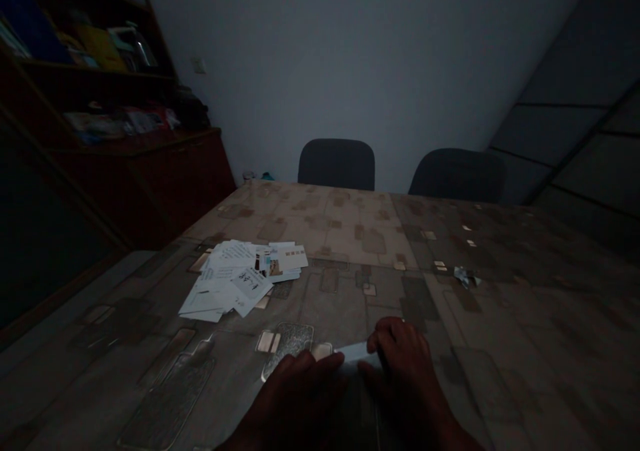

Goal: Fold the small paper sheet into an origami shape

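Note:
Both my hands rest at the near edge of the patterned table [350, 237]. My left hand [295, 397] and my right hand [405, 377] press with bent fingers on a pale sheet of paper [357, 352] lying flat between them. Only a thin light strip of the paper shows past the fingertips. In this dim light it is unclear whether the fingers pinch the sheet or only hold it down.
A loose pile of white papers and envelopes [240, 277] lies to the left. A small crumpled scrap [466, 276] sits to the right. Two dark chairs [336, 163] stand at the far edge. A wooden cabinet with shelves [125, 144] fills the left wall.

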Motion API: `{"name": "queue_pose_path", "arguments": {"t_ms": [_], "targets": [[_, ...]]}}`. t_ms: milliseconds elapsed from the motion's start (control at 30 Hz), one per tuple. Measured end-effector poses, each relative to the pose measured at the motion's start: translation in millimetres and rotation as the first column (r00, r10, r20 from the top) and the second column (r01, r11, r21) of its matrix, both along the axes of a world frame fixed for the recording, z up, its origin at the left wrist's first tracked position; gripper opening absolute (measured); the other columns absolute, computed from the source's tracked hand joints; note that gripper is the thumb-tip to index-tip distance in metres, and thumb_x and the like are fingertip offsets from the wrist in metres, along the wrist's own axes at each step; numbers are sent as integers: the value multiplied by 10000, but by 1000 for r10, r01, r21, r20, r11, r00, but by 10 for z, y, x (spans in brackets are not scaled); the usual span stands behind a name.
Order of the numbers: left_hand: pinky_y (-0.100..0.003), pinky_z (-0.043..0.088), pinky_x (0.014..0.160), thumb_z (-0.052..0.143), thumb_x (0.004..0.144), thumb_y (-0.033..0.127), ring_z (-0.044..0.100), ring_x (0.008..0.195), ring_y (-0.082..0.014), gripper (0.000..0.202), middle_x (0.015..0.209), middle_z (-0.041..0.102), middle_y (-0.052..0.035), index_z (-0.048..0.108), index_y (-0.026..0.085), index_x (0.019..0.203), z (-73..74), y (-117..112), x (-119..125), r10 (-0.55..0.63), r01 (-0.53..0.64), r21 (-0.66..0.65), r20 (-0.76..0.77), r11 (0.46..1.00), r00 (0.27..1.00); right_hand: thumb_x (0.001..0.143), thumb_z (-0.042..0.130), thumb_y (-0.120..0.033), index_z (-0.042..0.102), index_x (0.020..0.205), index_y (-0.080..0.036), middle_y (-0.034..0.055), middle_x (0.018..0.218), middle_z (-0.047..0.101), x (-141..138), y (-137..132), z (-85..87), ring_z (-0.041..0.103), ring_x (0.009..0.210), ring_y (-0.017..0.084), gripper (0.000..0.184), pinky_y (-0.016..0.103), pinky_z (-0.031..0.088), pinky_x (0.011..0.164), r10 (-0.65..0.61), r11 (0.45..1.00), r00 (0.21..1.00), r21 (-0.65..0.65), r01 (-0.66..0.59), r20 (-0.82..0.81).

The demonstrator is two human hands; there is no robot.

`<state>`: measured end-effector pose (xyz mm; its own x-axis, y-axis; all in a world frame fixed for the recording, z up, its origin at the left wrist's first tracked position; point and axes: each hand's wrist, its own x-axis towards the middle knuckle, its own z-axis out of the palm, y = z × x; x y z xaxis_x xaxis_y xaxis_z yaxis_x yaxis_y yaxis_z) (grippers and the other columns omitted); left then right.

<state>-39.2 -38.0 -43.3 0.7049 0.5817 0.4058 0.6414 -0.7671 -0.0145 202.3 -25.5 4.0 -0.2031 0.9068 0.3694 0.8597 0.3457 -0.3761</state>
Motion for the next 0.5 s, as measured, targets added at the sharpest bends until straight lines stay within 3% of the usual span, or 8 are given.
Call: {"name": "queue_pose_path", "arguments": {"t_ms": [133,367,500], "targets": [[-380,442,838,606,864,474,520,984,-231,462,1367,521,-16,519,290,1278,-5,21,-1,0,-1,-14,-35,1000,999,774,643,-234,549,912,-242,111,1177,587,187,-1,-118,558,1046,316,167,450,450,800,-37,998,998,54,34,58],[-327,449,680,590,849,339,516,852,-187,460,1383,507,1,493,270,1293,134,87,4,-53,58,-68,79,996,996,848,565,-193,552,971,-260,88,1213,598,346,1,-138,571,1099,286,141,448,478,850,10,1000,1000,2,-10,28],[-333,454,667,613,852,389,525,845,-195,396,1338,541,-4,544,255,1217,128,77,28,-61,62,-8,90,998,994,899,518,-258,537,1064,-245,121,1214,590,243,-8,-134,565,1113,297,167,472,476,847,15,1000,1000,5,-15,1]]}}
